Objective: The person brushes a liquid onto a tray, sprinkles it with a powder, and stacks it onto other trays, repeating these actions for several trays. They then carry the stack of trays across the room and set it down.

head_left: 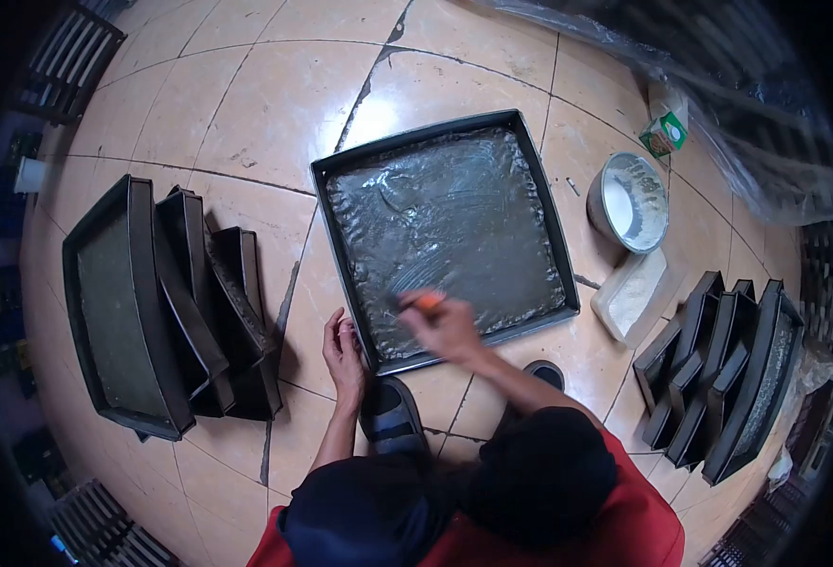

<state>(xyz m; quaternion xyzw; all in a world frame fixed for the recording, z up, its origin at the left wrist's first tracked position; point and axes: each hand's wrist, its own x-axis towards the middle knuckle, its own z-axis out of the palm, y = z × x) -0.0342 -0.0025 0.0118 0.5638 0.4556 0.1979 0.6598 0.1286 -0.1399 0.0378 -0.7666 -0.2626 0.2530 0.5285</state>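
A large square dark metal baking tray (560,244) lies on the tiled floor in front of me, its inside wet and streaked with brush marks. My right hand (447,329) is closed on a brush with an orange handle (428,301), over the near left part of the tray. The brush's head is blurred against the dark surface. At the tray's near left corner, my left hand (344,357) has its fingers curled against the outer wall. To the right stands a metal bowl (602,219) with white contents.
Stacked dark trays lean at the left (143,312) and at the right (752,397). Beside the bowl is a clear plastic tub (630,295) with whitish contents. A green carton (664,135) and plastic sheeting (766,156) are at the far right. My sandalled foot (393,416) is near the tray's corner.
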